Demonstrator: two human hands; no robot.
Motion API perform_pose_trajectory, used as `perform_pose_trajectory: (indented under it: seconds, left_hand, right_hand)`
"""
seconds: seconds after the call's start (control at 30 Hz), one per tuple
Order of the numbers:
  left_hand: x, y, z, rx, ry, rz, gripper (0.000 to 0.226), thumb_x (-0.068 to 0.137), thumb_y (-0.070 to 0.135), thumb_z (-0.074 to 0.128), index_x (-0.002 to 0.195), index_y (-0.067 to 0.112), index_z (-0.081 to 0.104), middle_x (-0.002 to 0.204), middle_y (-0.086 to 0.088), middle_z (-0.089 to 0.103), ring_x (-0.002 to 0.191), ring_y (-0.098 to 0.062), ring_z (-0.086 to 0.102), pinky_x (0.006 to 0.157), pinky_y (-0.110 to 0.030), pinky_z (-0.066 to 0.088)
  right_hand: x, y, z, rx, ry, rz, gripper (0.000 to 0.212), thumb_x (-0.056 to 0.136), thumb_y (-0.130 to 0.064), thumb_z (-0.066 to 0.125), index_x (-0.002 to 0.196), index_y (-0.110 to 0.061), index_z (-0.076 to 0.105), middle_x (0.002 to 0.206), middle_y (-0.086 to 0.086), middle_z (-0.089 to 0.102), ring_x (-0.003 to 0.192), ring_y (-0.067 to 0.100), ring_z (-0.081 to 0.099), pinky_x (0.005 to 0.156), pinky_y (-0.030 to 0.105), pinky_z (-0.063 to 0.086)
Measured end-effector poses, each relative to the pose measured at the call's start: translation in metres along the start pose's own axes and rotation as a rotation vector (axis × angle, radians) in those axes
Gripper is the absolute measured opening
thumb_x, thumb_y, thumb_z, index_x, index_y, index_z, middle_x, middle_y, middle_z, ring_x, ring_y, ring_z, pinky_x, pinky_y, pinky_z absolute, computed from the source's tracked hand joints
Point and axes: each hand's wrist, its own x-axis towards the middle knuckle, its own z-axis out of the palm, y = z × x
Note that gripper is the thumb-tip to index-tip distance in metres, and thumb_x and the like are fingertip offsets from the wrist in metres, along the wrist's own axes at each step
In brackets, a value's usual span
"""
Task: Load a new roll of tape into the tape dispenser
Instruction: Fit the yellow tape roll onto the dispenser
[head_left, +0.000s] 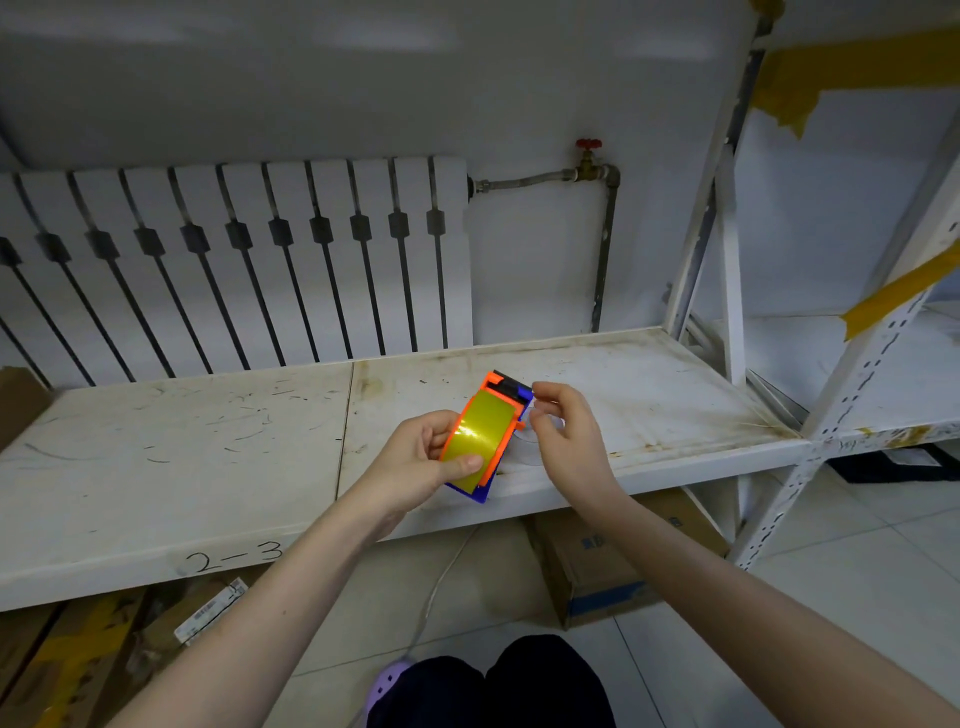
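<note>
An orange and blue tape dispenser (500, 387) is held above the white shelf (208, 457). A yellowish roll of tape (480, 428) sits inside its orange frame. My left hand (423, 462) grips the dispenser from the left, thumb pressed on the roll's lower face. My right hand (566, 431) is at the dispenser's right side, thumb and forefinger pinched together near the black cutter end; a thin clear strip of tape seems to run from there, though it is hard to make out.
A white radiator (234, 260) and a pipe with a red valve (588, 145) back the shelf. Upright shelf posts (727, 260) stand at right. Cardboard boxes (597, 571) lie on the tiled floor below.
</note>
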Motion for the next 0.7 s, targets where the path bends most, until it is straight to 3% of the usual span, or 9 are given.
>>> perform_pose_trajectory:
  seconds: [0.2, 0.3, 0.47, 0.6, 0.7]
  left_hand:
    - [-0.002, 0.003, 0.002, 0.086, -0.061, 0.039, 0.025, 0.079, 0.001, 0.068, 0.100, 0.016, 0.062, 0.092, 0.003, 0.070, 0.081, -0.002, 0.068, 0.069, -0.015, 0.052]
    - [-0.003, 0.003, 0.001, 0.109, -0.068, 0.048, 0.025, 0.079, 0.002, 0.069, 0.099, 0.016, 0.063, 0.094, 0.002, 0.070, 0.082, -0.002, 0.068, 0.070, -0.016, 0.052]
    - [-0.003, 0.000, -0.001, 0.144, -0.066, 0.048, 0.024, 0.079, 0.004, 0.069, 0.099, 0.017, 0.062, 0.093, 0.003, 0.068, 0.079, 0.002, 0.066, 0.068, -0.015, 0.052]
    - [-0.003, -0.005, -0.001, 0.144, -0.054, 0.043, 0.024, 0.078, 0.003, 0.070, 0.099, 0.010, 0.063, 0.092, 0.000, 0.069, 0.080, -0.003, 0.067, 0.069, -0.016, 0.053]
    - [-0.001, -0.009, -0.001, 0.129, -0.023, 0.036, 0.026, 0.077, 0.002, 0.071, 0.101, 0.002, 0.062, 0.095, -0.010, 0.070, 0.085, -0.017, 0.067, 0.075, -0.026, 0.055]
  right_hand:
    - [0.001, -0.016, 0.000, -0.067, -0.326, -0.028, 0.037, 0.097, -0.033, 0.041, 0.130, -0.016, 0.048, 0.124, 0.004, 0.056, 0.107, 0.011, 0.053, 0.084, 0.021, 0.047]
    - [-0.003, -0.019, -0.001, -0.122, -0.287, -0.088, 0.035, 0.096, -0.032, 0.046, 0.127, -0.016, 0.051, 0.122, 0.006, 0.058, 0.108, 0.015, 0.055, 0.093, 0.036, 0.049]
    - [-0.010, -0.028, -0.003, -0.347, -0.201, -0.290, 0.033, 0.096, -0.028, 0.047, 0.125, -0.016, 0.055, 0.124, 0.002, 0.061, 0.110, 0.015, 0.056, 0.094, 0.046, 0.046]
    - [-0.015, -0.039, -0.001, -0.487, -0.165, -0.393, 0.031, 0.096, -0.022, 0.046, 0.125, -0.015, 0.058, 0.128, 0.002, 0.061, 0.117, 0.016, 0.055, 0.097, 0.045, 0.044]
    - [-0.016, -0.042, 0.001, -0.650, -0.298, -0.411, 0.039, 0.094, -0.019, 0.051, 0.132, -0.012, 0.051, 0.139, 0.005, 0.052, 0.128, 0.021, 0.048, 0.105, 0.038, 0.037]
